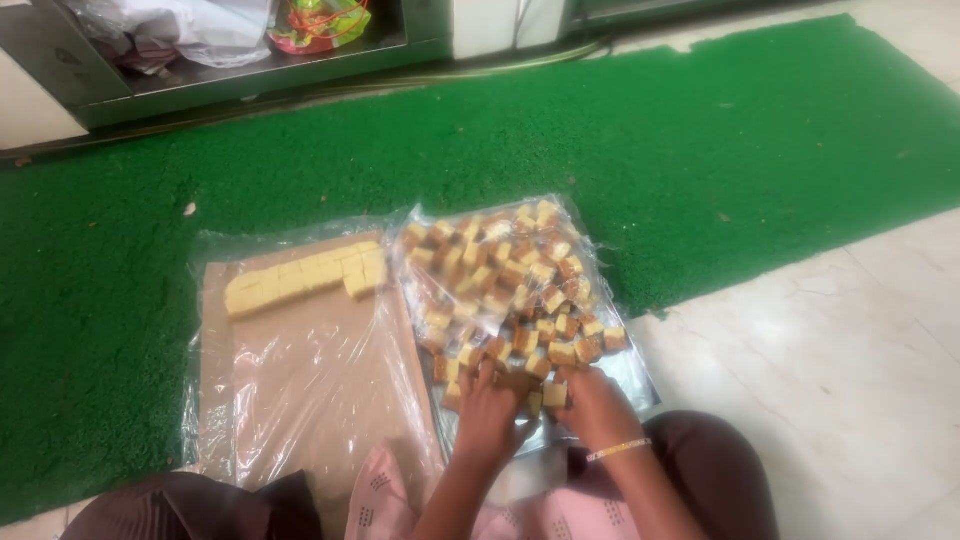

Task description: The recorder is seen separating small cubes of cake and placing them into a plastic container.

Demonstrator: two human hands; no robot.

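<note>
From up here I see my left hand [487, 405] and right hand [592, 400] both buried in the near edge of a heap of small cake cubes [510, 290], brown-crusted and yellow inside, at lower centre of the frame. The heap lies on a metal tray [640, 385] lined with clear plastic film [585, 240]. The left grip looks curled down over a few cubes, and the right is closed around a clump beside a single cube [554, 394], but I cannot tell exactly which pieces either one pinches, since the fingers are hidden among the pile.

To the left of centre, a cardboard sheet [300, 400] under its own plastic wrap [300, 350] carries one neat row of pale yellow cake cubes [300, 277] along its far edge.

My worries: the cubes look soft, so squeezing a clump could crumble them. The loose film on the tray could snag on a finger and drag neighbouring pieces off the rim onto the green mat [700, 130] or the tiled floor [850, 330]. Cubes at the right rim sit close to the edge. A bracelet [618, 450] on my right wrist could also catch the film.
</note>
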